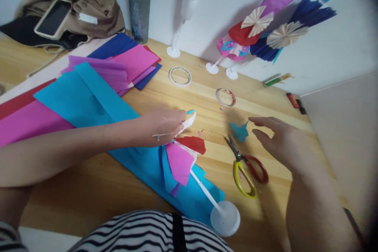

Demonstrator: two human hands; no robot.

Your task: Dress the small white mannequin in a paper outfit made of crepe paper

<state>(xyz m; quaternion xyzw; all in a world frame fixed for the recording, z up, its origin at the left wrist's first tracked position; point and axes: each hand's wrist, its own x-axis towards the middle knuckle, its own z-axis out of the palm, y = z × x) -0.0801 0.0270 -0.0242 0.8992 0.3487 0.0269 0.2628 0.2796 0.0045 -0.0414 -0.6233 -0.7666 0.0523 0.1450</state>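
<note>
My left hand (167, 125) is closed around the upper part of a paper-skirted figure, which leans on a white stick with a round base (225, 218). Red, white, blue and pink paper petals (178, 163) fan out below my fingers. A white strip with a blue end (189, 122) sticks out past them, and the gripped part is hidden. My right hand (273, 136) has its thumb and forefinger apart. A small blue paper scrap (240, 131) lies at the forefinger's tip; whether they touch I cannot tell. Just below are scissors (243, 161) with one yellow and one red handle, blades slightly apart.
Coloured paper sheets (91, 94) cover the left of the wooden table. Two tape rolls, one (180, 76) and another (226, 97), lie mid-table. Decorated stands (245, 33) lean along the wall, beside a grey bottle (139, 6). A phone (54, 18) rests on a brown bag (97, 0).
</note>
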